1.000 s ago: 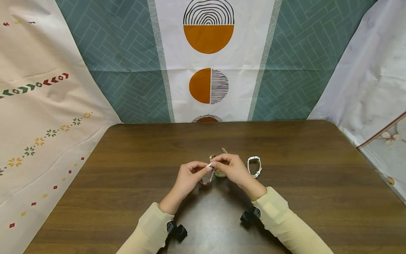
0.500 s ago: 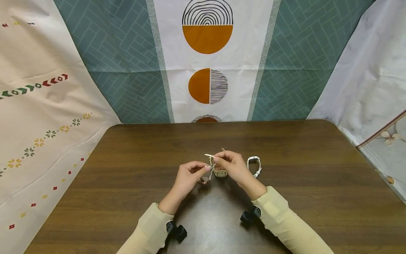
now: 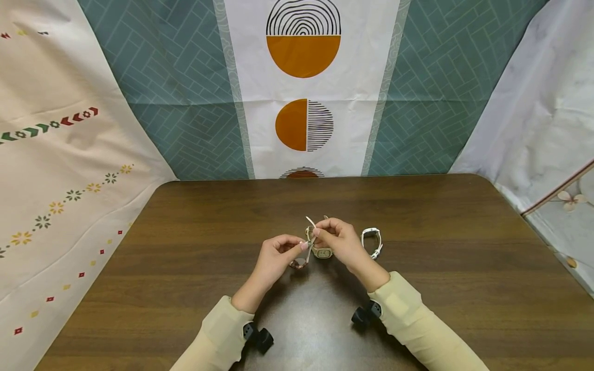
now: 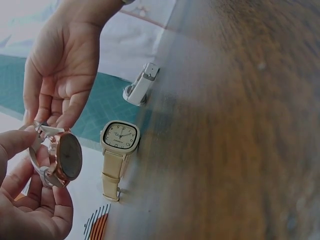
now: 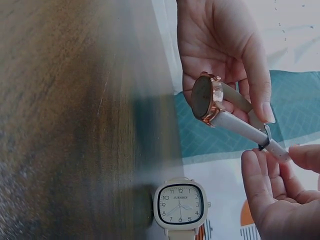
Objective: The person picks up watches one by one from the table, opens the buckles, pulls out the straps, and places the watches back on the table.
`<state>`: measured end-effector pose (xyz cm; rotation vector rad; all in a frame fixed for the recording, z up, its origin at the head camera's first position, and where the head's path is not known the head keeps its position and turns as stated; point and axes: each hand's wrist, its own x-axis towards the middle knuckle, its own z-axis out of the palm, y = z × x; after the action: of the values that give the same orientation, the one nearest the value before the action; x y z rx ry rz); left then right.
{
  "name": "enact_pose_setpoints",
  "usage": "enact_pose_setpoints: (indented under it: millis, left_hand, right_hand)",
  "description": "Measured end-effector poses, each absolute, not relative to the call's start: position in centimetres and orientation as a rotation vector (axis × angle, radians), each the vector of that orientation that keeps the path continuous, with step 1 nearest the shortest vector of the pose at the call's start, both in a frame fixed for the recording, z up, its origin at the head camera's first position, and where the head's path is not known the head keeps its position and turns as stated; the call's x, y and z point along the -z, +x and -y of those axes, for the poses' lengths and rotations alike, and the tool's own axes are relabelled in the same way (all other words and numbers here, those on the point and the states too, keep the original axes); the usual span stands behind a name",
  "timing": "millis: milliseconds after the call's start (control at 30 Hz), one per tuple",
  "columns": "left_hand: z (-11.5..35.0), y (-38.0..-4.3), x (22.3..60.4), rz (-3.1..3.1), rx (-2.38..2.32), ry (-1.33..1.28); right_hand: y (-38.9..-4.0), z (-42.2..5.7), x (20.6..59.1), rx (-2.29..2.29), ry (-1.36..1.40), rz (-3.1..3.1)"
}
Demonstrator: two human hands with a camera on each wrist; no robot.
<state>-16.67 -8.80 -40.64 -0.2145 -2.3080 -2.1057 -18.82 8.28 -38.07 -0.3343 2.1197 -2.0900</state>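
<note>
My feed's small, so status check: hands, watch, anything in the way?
Left hand pinches strap near buckle; right hand pinches its end. Rose-gold watch held above table. Cream watch, white watch nearby; neither appears to block.

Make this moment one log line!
left fingers: hold rose-gold watch near buckle; right fingers: pinch strap; cream watch: on table; white watch: on table

A round wristwatch [image 5: 214, 100] with a rose-gold metal case and a pale whitish strap [image 5: 240, 127] is hanging above the brown wooden table [image 3: 185, 232], its greyish dial facing down at a tilt. The strap is curving into a loop and passing through a small metal buckle [image 5: 267, 132]. The left hand [image 3: 278, 252] is gripping it beside the buckle; the right hand [image 3: 341, 242] is pinching its narrow end.
</note>
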Motion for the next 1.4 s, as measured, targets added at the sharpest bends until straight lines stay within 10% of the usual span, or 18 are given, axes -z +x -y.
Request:
enact_pose_setpoints:
  millis: [1400]
  left_hand:
    - [8.64, -16.35, 40.32, 2.282, 2.146, -0.246]
  right_hand:
    - [-18.46, -7.99, 38.05, 2.151, -0.445, -2.190]
